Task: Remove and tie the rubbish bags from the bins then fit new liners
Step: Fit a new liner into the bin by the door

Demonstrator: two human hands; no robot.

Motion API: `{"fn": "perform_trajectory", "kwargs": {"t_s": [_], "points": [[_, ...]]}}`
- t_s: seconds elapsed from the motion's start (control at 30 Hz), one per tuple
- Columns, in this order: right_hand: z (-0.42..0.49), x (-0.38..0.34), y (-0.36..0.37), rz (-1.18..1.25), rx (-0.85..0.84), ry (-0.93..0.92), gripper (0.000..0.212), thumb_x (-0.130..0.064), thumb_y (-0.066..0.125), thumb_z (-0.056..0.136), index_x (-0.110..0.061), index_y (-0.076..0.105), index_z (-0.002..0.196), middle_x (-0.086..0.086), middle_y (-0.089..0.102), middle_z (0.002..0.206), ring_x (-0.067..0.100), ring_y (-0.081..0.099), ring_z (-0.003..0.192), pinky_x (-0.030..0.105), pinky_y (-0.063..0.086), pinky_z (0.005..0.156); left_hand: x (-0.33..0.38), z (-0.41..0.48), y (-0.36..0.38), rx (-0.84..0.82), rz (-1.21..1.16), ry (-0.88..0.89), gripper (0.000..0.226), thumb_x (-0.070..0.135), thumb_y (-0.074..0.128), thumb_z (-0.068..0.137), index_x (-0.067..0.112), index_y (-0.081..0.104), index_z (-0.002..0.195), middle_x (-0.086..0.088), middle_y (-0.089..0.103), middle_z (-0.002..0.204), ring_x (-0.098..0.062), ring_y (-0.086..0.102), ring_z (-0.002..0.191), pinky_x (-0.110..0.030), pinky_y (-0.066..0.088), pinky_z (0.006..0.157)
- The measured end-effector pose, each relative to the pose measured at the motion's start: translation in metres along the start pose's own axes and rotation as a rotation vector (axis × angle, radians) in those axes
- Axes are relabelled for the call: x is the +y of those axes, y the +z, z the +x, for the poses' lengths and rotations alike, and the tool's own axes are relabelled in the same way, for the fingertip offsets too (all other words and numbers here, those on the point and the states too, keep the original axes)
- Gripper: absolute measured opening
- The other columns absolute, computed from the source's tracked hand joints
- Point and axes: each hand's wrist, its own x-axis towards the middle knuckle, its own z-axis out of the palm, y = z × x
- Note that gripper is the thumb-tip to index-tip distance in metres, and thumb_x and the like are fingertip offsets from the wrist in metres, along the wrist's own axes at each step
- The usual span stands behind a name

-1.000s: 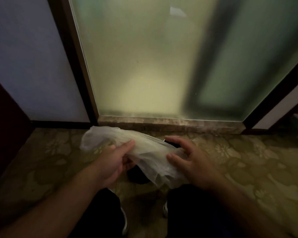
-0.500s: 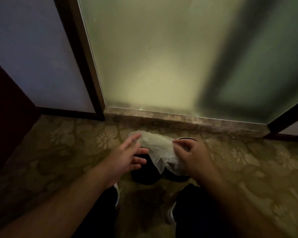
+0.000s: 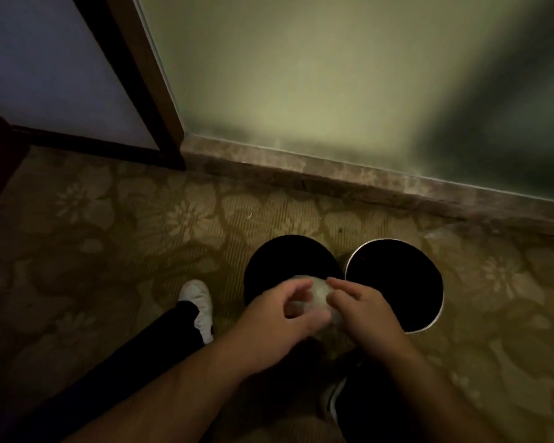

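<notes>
On the carpet, the left bin and right bin both look unlined, so fitting remains. Over the left bin's near rim, my left hand and right hand each keep a curled grip pinching the bunched liner.

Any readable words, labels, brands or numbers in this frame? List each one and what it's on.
None. No lettering shows on the left bin, the right bin, the bag, the shoe or the glass. The frame is dim and blurred.
</notes>
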Motion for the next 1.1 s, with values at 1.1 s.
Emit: {"fn": "perform_trajectory", "kwargs": {"t_s": [1.1], "points": [[0.043,0.024,0.007,-0.405,-0.046,-0.278,0.049,-0.073,0.060,0.071,-0.041,0.066,0.108,-0.021,0.058,0.102,0.009,0.055,0.104,0.034,0.047,0.089,-0.005,0.065,-0.029,0.367,0.369,0.131,0.033,0.048,0.038,0.097,0.023,0.052,0.081,0.002,0.054,0.067,-0.010,0.049,0.056,-0.029,0.038,0.050]]}}
